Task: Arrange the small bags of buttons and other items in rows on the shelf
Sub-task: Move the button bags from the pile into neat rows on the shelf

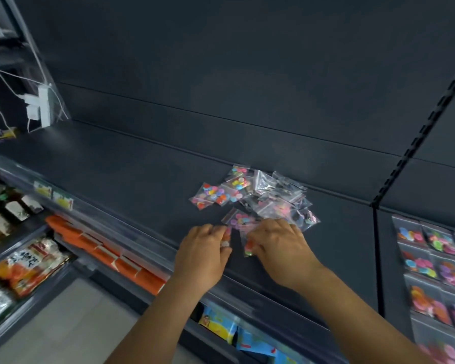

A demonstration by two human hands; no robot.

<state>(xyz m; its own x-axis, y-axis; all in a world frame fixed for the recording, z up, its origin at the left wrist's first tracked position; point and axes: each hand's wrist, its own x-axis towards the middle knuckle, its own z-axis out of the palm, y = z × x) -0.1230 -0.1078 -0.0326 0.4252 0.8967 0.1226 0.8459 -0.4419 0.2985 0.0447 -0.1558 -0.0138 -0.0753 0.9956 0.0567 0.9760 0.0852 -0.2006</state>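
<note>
A loose heap of small clear bags [268, 195] with coloured buttons and dark items lies on the dark shelf [132, 164]. My left hand [205, 248] sits at the heap's near edge, its curled fingers pinching a small bag [227, 236] of buttons. My right hand [279, 245] is beside it, fingers curled on another small bag [248, 245] with red and pink buttons. One more button bag [241, 219] lies just beyond both hands. Motion blur hides the fingertips.
Button bags in neat rows [431, 261] fill the neighbouring shelf section on the right, past a slotted upright [415, 143]. A white power strip with cables [41, 106] hangs at the far left. Lower shelves hold orange packs [111, 256] and snack packets [29, 266].
</note>
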